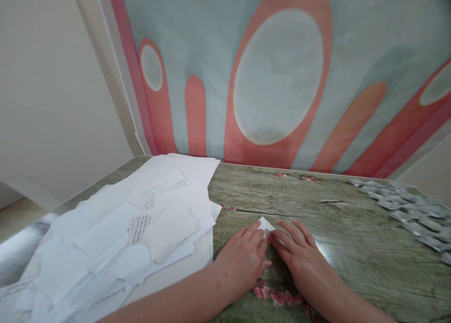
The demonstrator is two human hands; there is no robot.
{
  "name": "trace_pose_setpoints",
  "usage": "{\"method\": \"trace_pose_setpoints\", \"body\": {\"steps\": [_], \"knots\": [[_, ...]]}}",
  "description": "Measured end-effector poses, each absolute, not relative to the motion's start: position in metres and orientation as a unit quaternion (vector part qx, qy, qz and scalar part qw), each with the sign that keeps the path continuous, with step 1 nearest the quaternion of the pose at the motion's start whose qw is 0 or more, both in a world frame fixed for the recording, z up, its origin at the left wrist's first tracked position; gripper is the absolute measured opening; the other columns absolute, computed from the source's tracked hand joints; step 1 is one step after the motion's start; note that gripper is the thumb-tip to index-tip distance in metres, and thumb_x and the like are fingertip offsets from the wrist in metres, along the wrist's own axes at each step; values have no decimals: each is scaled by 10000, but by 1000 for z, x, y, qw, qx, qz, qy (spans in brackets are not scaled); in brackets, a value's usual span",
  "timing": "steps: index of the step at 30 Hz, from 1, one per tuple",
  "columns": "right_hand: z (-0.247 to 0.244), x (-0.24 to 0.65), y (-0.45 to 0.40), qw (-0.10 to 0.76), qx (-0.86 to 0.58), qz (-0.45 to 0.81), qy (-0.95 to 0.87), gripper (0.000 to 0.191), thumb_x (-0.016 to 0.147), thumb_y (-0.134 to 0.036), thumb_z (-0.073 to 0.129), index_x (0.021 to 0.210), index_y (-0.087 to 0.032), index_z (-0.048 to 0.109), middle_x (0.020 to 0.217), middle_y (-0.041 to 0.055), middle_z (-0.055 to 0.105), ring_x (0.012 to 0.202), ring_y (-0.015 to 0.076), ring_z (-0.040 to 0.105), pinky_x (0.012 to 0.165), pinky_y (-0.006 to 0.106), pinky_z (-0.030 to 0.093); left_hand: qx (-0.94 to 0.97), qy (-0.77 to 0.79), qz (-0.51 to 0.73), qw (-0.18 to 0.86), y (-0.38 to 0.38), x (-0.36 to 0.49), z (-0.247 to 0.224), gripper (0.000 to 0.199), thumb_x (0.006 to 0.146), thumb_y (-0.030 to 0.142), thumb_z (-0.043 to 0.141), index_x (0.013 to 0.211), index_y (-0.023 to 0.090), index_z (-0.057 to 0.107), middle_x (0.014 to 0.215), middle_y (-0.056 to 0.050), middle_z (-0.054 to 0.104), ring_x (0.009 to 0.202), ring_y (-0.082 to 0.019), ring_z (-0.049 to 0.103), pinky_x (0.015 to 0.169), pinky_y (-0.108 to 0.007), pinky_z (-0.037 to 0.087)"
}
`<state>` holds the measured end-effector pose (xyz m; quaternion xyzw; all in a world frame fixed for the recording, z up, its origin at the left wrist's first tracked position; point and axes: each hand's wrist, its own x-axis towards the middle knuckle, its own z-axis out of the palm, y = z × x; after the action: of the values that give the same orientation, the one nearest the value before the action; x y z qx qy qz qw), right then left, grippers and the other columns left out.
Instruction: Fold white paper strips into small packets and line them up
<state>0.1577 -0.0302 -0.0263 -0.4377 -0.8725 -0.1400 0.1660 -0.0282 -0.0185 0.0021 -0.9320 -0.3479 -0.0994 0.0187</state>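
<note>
Small white paper (pixel 264 225) lies on the wood-patterned table (pixel 260 191), at the meeting fingertips of our 2 hands. Left hand (pixel 244 253): loosely curled, fingertips on the paper's left side. Right hand (pixel 299 253): fingers long and slightly parted, tips touching its right side. We cannot tell whether either hand pinches it. We note a paper heap (pixel 102 252) left of our left hand; grey strips (pixel 389 204) far right.

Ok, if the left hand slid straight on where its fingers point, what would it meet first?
First the small white paper at the left hand's fingertips; just beyond, perhaps the right hand, though depth there is unclear.
</note>
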Motion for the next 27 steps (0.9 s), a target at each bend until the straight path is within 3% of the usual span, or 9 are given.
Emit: {"method": "trace_pose_setpoints", "body": {"steps": [6, 20, 27], "knots": [[-20, 151, -32, 135, -422, -186, -877, 280, 774, -120, 504, 1020, -100, 637, 1026, 86, 625, 1160, 265, 414, 1075, 475, 186, -933, -343, -106, 28, -19, -27, 2, 437, 855, 388, 512, 1147, 64, 524, 1171, -132, 554, 1251, -262, 361, 1023, -365, 323], [-18, 150, -32, 130, -423, -201, -874, 265, 758, -119, 518, 992, -109, 642, 998, 83, 625, 1120, 258, 448, 1059, 481, 224, -933, -339, -108, 62, -20, -25, 5, 312, 827, 305, 570, 1013, 56, 606, 1056, -121, 593, 1214, -264, 397, 1029, -374, 319], [-21, 153, -32, 127, -416, -204, -877, 316, 767, -109, 513, 1071, -92, 598, 1032, 86, 607, 1108, 249, 462, 1054, 472, 246, -921, -366, -133, 19, -6, -41, 8, 243, 855, 196, 504, 1087, 143, 548, 1047, -85, 599, 1074, -221, 518, 930, -372, 421]]}}
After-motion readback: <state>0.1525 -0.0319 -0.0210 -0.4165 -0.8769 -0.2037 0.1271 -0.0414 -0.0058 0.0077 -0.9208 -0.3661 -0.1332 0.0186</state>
